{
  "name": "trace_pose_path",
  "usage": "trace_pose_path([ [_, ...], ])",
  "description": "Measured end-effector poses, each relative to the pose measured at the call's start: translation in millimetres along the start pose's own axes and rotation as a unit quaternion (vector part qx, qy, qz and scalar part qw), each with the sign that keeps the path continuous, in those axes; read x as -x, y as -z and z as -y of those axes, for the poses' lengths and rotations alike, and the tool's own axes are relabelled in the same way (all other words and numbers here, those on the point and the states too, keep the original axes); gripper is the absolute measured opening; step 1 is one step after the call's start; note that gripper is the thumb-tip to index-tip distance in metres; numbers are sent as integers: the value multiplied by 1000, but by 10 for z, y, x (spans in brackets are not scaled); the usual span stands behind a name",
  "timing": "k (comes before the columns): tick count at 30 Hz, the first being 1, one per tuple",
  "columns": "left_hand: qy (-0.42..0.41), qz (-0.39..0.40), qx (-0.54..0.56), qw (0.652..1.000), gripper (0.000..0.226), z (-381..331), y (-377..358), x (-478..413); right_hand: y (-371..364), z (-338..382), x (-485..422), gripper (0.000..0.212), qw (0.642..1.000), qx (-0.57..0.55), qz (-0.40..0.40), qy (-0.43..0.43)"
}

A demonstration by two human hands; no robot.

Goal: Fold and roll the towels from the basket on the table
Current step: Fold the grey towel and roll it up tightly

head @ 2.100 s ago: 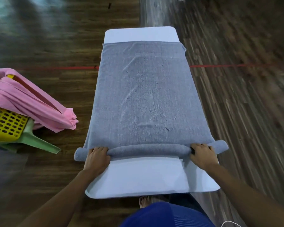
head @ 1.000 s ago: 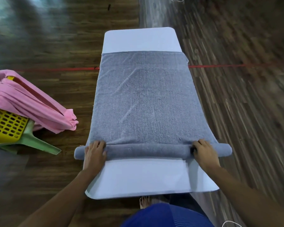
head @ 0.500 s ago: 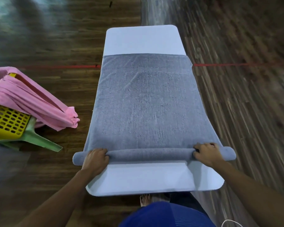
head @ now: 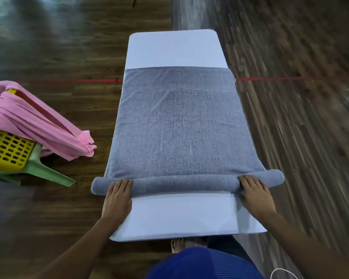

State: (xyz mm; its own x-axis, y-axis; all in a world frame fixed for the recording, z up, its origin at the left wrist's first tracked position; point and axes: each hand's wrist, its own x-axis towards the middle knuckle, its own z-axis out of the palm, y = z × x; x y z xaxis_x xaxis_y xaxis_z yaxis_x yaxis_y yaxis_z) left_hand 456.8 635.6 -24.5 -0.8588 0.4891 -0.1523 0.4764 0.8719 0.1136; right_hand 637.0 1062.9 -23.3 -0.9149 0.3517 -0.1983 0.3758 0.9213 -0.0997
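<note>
Left hand [head: 117,195]: was laid flat on the left part of the roll [head: 185,183], fingers straight and close together; nothing was gripped.
Right hand [head: 255,195]: was pressed on the right part of the roll in the same way, fingers stretched forward over its top.
Grey towel [head: 179,127]: was spread lengthwise on the surface [head: 175,49], its near end wound into the roll lying across the width; both roll ends were seen jutting past the surface's sides.
Surface: white and narrow; bare strips were left beyond the towel's far edge and between the roll and the near edge.
Basket [head: 6,152]: yellow and perforated, was set on a green plastic seat [head: 49,174] at the left, well apart from the surface; a pink towel [head: 34,121] was draped over it.
Room: a dark wooden floor [head: 69,47] was crossed by a red line [head: 270,78]; a bare foot [head: 176,245] was seen below the near edge.
</note>
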Motion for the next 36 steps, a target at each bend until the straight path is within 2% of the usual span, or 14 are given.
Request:
trace_pose_path([
  [2,11,-7,12,1000,43,1,39,-73,46,-2,-85,38,1000,3,-7,-9],
  [4,12,-6,20,1000,34,-8,126,-153,179,23,-178,32,1000,16,17,-20],
  [9,-5,71,-5,997,21,65,330,-343,484,51,-418,34,981,45,187,-36],
  [11,-4,117,4,993,22,106,359,-431,486,41,-474,31,974,25,218,-50],
  [13,12,97,36,995,18,145,341,-513,445,29,-484,31,985,11,160,-59],
  [15,11,15,45,999,17,150,303,-548,392,37,-458,29,999,-1,35,-39],
  [17,-7,-37,38,999,19,102,269,-543,335,89,-406,27,999,-30,-30,1],
  [21,-44,-25,39,998,29,-48,158,-338,167,205,-227,50,999,-30,-16,13],
  [23,-54,-10,16,998,46,-34,98,-239,73,216,-158,57,1000,-24,-17,10],
  [25,-59,-21,2,998,48,10,69,-211,57,231,-146,52,999,-26,-25,-9],
  [27,-40,-20,13,999,39,28,84,-234,107,260,-169,39,999,-19,-27,-29],
  [30,-27,24,27,999,24,-6,196,-293,232,286,-213,34,999,18,20,-34],
  [34,-7,179,61,982,30,6,352,-401,380,233,-307,28,986,64,146,-54],
  [36,6,207,106,973,26,26,348,-426,339,176,-331,25,987,66,136,-63],
])
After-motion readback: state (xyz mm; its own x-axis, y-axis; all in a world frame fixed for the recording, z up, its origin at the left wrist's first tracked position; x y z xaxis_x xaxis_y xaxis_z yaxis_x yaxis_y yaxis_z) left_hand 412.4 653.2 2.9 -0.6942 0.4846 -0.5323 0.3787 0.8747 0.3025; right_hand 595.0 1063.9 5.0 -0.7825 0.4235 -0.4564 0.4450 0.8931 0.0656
